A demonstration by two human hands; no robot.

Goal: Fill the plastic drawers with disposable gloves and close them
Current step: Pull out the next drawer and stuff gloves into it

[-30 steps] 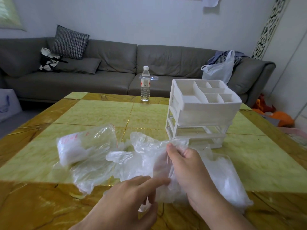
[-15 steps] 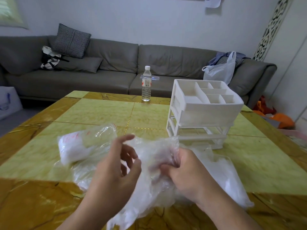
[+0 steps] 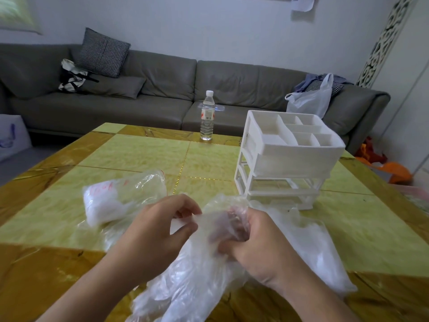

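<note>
- Head view: the disposable gloves (image 3: 197, 270) look feather-light, limp and slippery — best bunched, not plucked by an edge.
- The wad lies over the table (image 3: 139, 154) between both hands: left hand (image 3: 153, 240) pinches a fold, right hand (image 3: 257, 249) curls round it.
- The plastic drawers (image 3: 287, 156) stand just beyond — top one open.

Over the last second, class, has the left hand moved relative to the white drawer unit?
Yes. The left hand has risen from the near table edge, away from the person, toward the drawer unit, and now pinches the gloves.
</note>
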